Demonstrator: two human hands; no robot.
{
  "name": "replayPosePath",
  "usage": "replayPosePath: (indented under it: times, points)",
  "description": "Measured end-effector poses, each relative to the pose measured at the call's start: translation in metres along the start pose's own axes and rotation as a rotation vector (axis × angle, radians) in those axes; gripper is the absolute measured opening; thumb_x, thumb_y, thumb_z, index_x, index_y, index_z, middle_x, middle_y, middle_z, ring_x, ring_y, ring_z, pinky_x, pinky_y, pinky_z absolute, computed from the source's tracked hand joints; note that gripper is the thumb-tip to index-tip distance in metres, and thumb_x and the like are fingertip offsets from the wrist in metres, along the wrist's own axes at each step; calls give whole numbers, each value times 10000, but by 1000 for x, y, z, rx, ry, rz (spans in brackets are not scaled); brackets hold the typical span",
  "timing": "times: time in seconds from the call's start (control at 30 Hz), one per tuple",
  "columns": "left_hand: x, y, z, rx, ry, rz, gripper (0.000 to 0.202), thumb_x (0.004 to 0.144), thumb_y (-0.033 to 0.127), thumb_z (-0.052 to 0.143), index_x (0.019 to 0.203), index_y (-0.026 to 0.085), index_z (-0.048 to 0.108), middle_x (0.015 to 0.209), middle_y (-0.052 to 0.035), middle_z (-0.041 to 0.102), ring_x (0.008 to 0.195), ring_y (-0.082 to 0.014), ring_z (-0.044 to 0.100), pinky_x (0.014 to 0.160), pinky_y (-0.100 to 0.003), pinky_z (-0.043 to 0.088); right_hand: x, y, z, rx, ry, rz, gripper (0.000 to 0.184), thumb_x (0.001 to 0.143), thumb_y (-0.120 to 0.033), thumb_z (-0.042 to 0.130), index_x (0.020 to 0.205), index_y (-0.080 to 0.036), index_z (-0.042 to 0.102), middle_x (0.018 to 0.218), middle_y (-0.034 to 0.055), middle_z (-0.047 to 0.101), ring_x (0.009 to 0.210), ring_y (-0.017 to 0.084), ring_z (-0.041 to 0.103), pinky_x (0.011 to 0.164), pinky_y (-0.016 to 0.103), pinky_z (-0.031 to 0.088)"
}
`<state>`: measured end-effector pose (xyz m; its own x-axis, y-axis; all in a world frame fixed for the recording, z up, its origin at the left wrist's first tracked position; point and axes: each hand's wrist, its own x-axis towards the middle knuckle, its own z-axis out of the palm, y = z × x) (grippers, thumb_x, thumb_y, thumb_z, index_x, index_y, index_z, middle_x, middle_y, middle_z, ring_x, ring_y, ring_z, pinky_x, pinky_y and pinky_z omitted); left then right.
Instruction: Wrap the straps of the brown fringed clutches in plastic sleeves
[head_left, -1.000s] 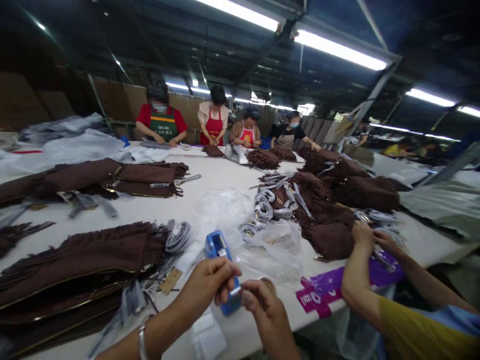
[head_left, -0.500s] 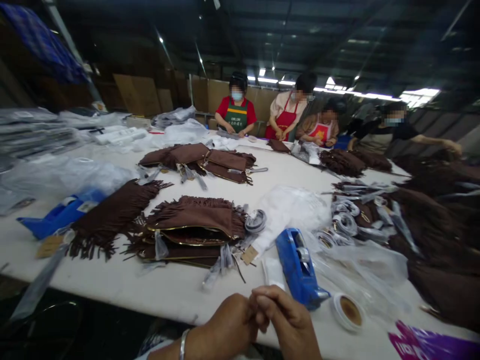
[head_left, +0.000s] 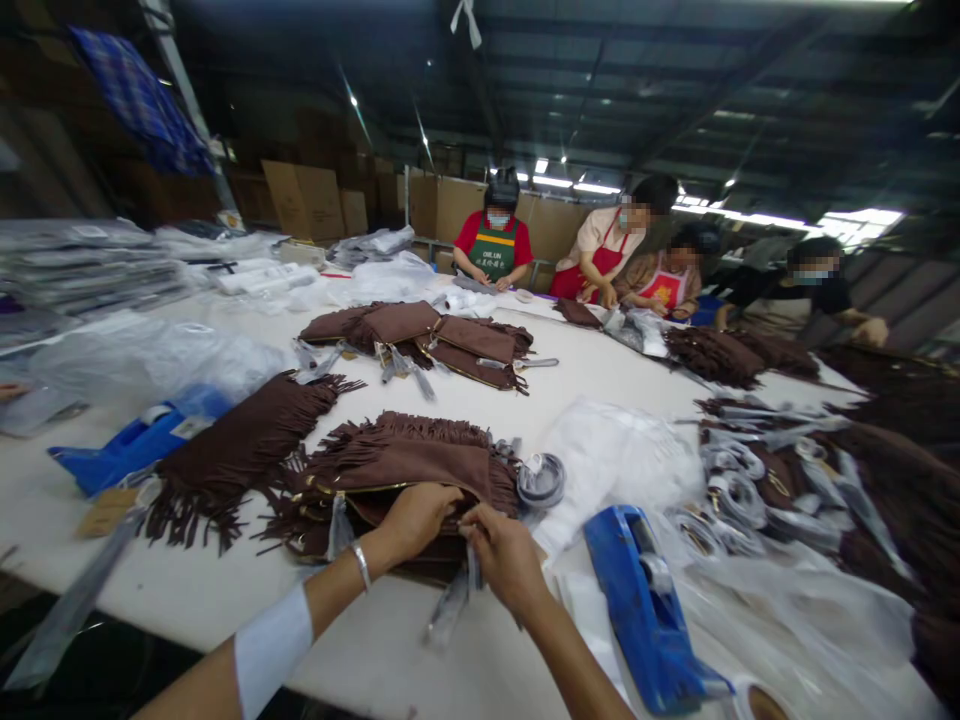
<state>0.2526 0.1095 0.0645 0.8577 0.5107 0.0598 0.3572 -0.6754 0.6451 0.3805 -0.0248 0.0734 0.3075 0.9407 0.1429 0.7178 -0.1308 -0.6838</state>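
My left hand and my right hand reach onto the near stack of brown fringed bags on the white table. The left hand's fingers curl on the edge of the top bag. My right hand pinches a clear plastic-wrapped strap that hangs from the stack toward the table's near edge. A blue tape dispenser lies just right of my right hand. A coiled wrapped strap sits at the stack's right end.
More brown fringed bags lie mid-table and to the left. A second blue dispenser is at the left. Clear bags and coiled straps cover the right side. Several aproned people work along the far edge.
The view turned left and lowered. My hands left the tape dispenser, came together near the table edge, then moved forward onto the stack of fringed bags.
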Motion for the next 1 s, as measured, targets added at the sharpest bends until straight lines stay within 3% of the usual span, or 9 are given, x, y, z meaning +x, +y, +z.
replayPosePath:
  times: [0.13, 0.3, 0.43, 0.7, 0.83, 1.0]
  points:
    - [16, -17, 3, 3, 52, -119, 239, 761, 115, 577, 981, 170, 654, 996, -76, 696, 951, -230, 618, 839, -297, 438, 44, 22, 14, -174, 83, 128, 151, 866, -210, 504, 865, -235, 653, 745, 3, 705, 732, 163, 659, 643, 209, 379]
    - [8, -33, 8, 25, 58, -187, 202, 789, 182, 596, 981, 209, 654, 948, -49, 702, 917, -236, 626, 793, -308, 426, 55, 39, 17, -227, 105, 196, 175, 883, -226, 496, 847, -242, 666, 725, -1, 709, 719, 159, 665, 620, 205, 368]
    - [3, -42, 4, 37, 12, -203, 300, 783, 172, 602, 1054, 286, 662, 1046, -21, 702, 1005, -239, 618, 852, -319, 411, 56, 35, 18, -284, 62, 176, 174, 888, -210, 506, 872, -257, 672, 747, -6, 715, 723, 159, 667, 600, 209, 355]
    - [6, -34, 1, 56, -12, -214, 185, 827, 172, 539, 942, 220, 676, 943, -52, 714, 941, -236, 636, 824, -309, 425, 49, 11, 23, -603, -104, 30, 187, 894, -119, 479, 889, -216, 640, 925, 42, 669, 641, 136, 645, 515, 218, 328]
    - [2, -30, 0, 119, 25, -136, 223, 871, 206, 510, 1047, 228, 645, 1067, -70, 689, 1023, -245, 610, 888, -325, 411, 48, 3, 23, -617, -134, 10, 182, 903, -125, 475, 921, -219, 629, 943, 43, 653, 657, 142, 651, 521, 221, 352]
    - [-1, -32, 5, 120, 69, -128, 207, 879, 215, 502, 1024, 251, 644, 996, -41, 695, 973, -233, 618, 856, -321, 412, 50, 4, 26, -580, -100, 12, 164, 920, -180, 474, 918, -232, 629, 924, 30, 644, 666, 154, 651, 519, 234, 358]
